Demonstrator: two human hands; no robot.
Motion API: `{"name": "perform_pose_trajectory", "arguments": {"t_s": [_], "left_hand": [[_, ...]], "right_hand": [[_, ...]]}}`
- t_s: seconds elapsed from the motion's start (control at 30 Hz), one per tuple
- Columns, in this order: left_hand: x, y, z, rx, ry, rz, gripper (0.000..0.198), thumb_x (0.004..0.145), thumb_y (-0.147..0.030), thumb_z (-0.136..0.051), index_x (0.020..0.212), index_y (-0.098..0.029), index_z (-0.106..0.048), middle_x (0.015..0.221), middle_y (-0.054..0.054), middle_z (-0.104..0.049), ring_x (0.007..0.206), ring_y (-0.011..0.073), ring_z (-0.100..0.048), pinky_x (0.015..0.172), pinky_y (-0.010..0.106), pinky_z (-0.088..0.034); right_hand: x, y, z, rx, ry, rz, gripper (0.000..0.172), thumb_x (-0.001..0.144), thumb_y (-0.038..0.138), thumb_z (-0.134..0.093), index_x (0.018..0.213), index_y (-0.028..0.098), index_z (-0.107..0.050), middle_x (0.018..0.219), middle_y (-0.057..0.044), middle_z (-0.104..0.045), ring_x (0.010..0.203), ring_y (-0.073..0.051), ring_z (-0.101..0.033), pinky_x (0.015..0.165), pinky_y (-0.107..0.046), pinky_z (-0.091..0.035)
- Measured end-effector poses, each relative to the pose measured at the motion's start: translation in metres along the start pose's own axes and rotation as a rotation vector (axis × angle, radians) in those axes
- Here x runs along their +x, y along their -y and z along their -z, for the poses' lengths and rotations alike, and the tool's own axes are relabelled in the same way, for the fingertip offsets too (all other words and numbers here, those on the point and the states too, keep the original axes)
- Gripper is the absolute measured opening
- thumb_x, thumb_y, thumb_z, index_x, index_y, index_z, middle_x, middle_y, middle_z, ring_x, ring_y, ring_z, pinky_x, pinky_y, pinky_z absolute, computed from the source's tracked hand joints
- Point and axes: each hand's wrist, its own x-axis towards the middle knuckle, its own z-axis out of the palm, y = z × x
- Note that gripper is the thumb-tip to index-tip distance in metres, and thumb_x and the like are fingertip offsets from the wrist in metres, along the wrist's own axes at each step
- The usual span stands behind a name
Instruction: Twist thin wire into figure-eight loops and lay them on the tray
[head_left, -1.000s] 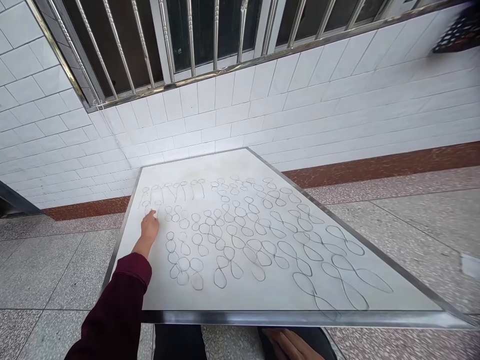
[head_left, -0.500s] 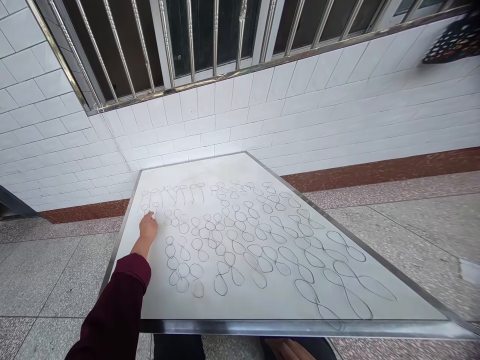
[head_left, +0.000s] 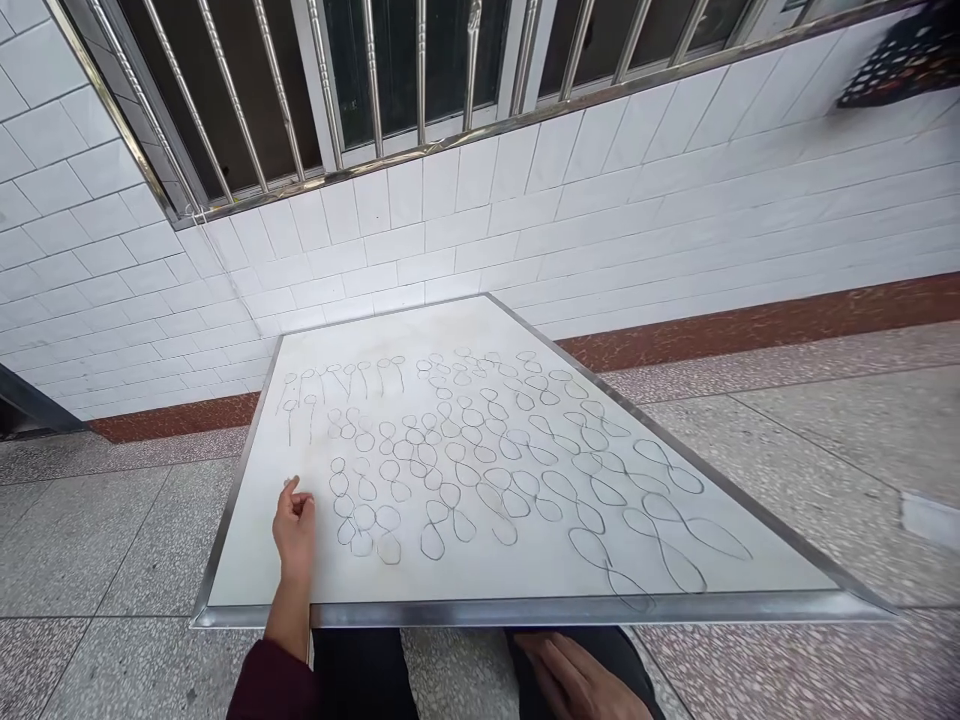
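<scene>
My left hand, in a dark maroon sleeve, is just above the left front part of the white tabletop. Its fingers are closed; a small pale spot shows at the fingertips, too small to name. Thin dark looped lines, many like figure eights, cover much of the white surface. Along the far left run rows of small loops with straight tails, two of them in the row nearest this hand. My right hand lies on my dark-trousered leg below the front edge, fingers extended.
A metal rim frames the tabletop. Behind it stands a white tiled wall with a barred window. Speckled floor tiles surround it. A dotted dark cloth hangs at upper right, and a white object is on the floor at right.
My left hand has moved down toward the front edge, uncovering two tailed loops. The view has shifted slightly, and more of my right hand shows.
</scene>
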Motion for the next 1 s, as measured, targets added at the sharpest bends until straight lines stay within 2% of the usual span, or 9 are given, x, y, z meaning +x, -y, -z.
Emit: {"name": "perform_pose_trajectory", "arguments": {"t_s": [0.13, 0.27, 0.47, 0.6, 0.8, 1.0], "left_hand": [[-0.015, 0.005, 0.008, -0.015, 0.059, 0.04, 0.051, 0.084, -0.032, -0.054, 0.132, -0.016, -0.055, 0.09, 0.004, -0.068, 0.083, 0.0168, -0.065, 0.084, 0.031, -0.053], [-0.005, -0.002, 0.007, 0.079, 0.095, 0.094, 0.051, 0.084, -0.03, -0.055, 0.133, -0.017, -0.054, 0.094, 0.005, -0.068, 0.083, 0.0179, -0.065, 0.084, 0.032, -0.051], [0.023, -0.021, -0.013, 0.252, 0.186, 0.109, 0.05, 0.085, -0.031, -0.058, 0.134, -0.021, -0.053, 0.101, 0.006, -0.071, 0.09, 0.0208, -0.066, 0.081, 0.033, -0.049], [0.031, -0.029, -0.028, 0.346, 0.227, 0.099, 0.054, 0.083, -0.027, -0.061, 0.136, -0.022, -0.051, 0.101, 0.005, -0.071, 0.094, 0.0224, -0.066, 0.079, 0.033, -0.047], [0.032, -0.026, -0.036, 0.36, 0.198, 0.098, 0.06, 0.081, -0.016, -0.057, 0.14, -0.02, -0.047, 0.093, 0.005, -0.071, 0.096, 0.0237, -0.065, 0.081, 0.035, -0.047], [0.025, -0.034, -0.033, 0.154, 0.112, 0.062, 0.052, 0.082, -0.018, -0.056, 0.134, -0.021, -0.053, 0.09, 0.004, -0.068, 0.087, 0.0198, -0.064, 0.085, 0.035, -0.049]], "right_hand": [[0.004, 0.009, 0.004, 0.041, 0.033, -0.055, 0.026, 0.1, 0.018, -0.04, 0.098, 0.022, -0.066, 0.085, -0.004, -0.073, 0.075, -0.016, -0.072, 0.072, -0.026, -0.058], [0.004, 0.014, 0.006, 0.058, 0.059, -0.089, 0.026, 0.101, 0.018, -0.04, 0.098, 0.021, -0.066, 0.083, -0.005, -0.071, 0.073, -0.016, -0.071, 0.071, -0.026, -0.056], [0.002, 0.014, 0.006, 0.064, 0.062, -0.095, 0.026, 0.102, 0.018, -0.039, 0.098, 0.021, -0.065, 0.082, -0.004, -0.07, 0.072, -0.016, -0.069, 0.07, -0.026, -0.054], [0.001, 0.014, 0.008, 0.06, 0.047, -0.096, 0.027, 0.102, 0.018, -0.038, 0.098, 0.021, -0.064, 0.082, -0.004, -0.07, 0.072, -0.015, -0.069, 0.071, -0.025, -0.054], [0.001, 0.012, 0.013, 0.071, 0.035, -0.107, 0.027, 0.101, 0.019, -0.038, 0.097, 0.021, -0.065, 0.082, -0.004, -0.071, 0.072, -0.015, -0.07, 0.069, -0.024, -0.055], [0.003, 0.012, 0.016, 0.085, 0.048, -0.115, 0.027, 0.101, 0.019, -0.04, 0.097, 0.021, -0.067, 0.083, -0.004, -0.072, 0.073, -0.015, -0.07, 0.07, -0.024, -0.056]]}}
